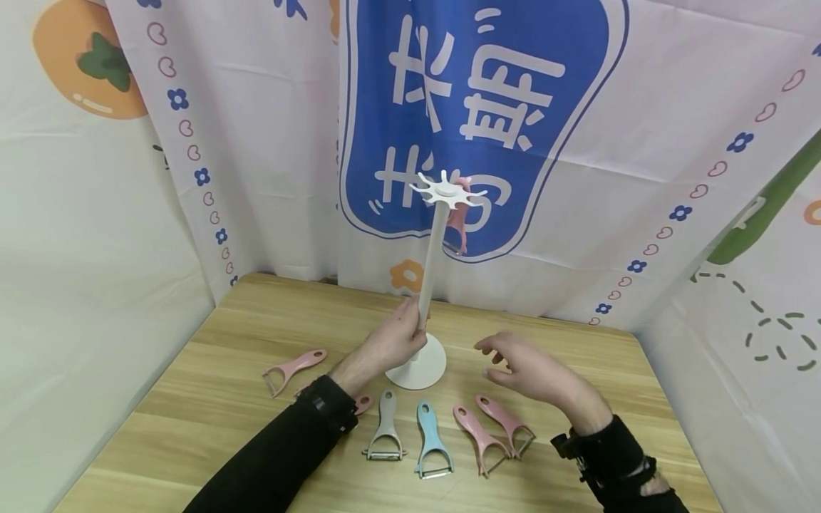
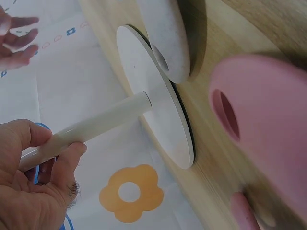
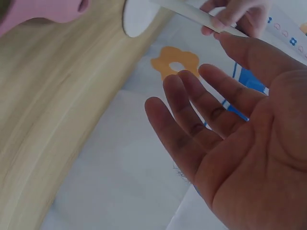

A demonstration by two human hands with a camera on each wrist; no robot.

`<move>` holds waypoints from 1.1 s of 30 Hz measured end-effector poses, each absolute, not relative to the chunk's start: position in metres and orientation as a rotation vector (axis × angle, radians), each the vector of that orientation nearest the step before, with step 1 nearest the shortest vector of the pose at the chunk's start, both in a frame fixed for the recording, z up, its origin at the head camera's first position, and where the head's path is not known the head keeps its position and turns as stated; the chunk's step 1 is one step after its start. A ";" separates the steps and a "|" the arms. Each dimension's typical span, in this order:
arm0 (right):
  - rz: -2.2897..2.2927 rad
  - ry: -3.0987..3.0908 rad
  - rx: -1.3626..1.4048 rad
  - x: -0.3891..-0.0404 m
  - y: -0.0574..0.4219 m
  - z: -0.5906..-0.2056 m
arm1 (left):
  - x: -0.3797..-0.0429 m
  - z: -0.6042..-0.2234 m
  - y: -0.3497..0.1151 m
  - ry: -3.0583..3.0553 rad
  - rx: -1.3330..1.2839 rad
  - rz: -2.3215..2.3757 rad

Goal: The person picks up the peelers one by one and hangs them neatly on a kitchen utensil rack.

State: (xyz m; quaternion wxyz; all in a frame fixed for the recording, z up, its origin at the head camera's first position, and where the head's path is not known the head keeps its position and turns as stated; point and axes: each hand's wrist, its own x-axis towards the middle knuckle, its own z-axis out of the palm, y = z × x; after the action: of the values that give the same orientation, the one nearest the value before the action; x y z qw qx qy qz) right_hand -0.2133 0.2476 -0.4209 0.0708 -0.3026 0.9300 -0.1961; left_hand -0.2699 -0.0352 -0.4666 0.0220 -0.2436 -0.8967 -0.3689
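A white stand (image 1: 431,267) with a round base and a star-shaped ring of hooks rises from the wooden table. My left hand (image 1: 393,336) grips its pole low down; the left wrist view shows thumb and fingers (image 2: 67,160) around the pole. From one hook hangs a pink peeler (image 1: 458,221), partly behind the pole. My right hand (image 1: 529,367) is held over the table right of the base, its fingers loosely spread and holding nothing, as the right wrist view shows. Nearest below it lie two pink peelers, one (image 1: 504,420) overlapping the other (image 1: 477,434).
In front of the base lie a grey peeler (image 1: 387,427) and a light blue peeler (image 1: 431,438). Further left is a pink peeler (image 1: 298,367); another pink handle (image 1: 363,405) is mostly hidden by my left forearm. A printed curtain (image 1: 288,164) hangs behind the table (image 1: 212,399).
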 end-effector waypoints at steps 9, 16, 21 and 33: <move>-0.489 2.726 -0.840 -0.208 0.243 -0.435 | -0.270 -0.468 -0.035 -2.773 -0.746 -1.135; -0.416 2.704 -0.655 -0.197 0.237 -0.440 | -0.270 -0.467 -0.035 -2.765 -0.751 -1.134; -0.352 2.702 -0.506 -0.191 0.236 -0.443 | -0.270 -0.467 -0.035 -2.774 -0.740 -1.128; -0.222 2.704 -0.501 -0.186 0.240 -0.455 | -0.269 -0.467 -0.034 -2.787 -0.722 -1.103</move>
State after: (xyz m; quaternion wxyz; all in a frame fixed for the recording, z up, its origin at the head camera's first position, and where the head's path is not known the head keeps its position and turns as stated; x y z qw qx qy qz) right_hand -0.1855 0.2400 -0.4551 0.1901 -0.1783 0.9622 -0.0789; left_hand -0.2691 -0.0343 -0.4673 0.0294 -0.2340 -0.9037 -0.3575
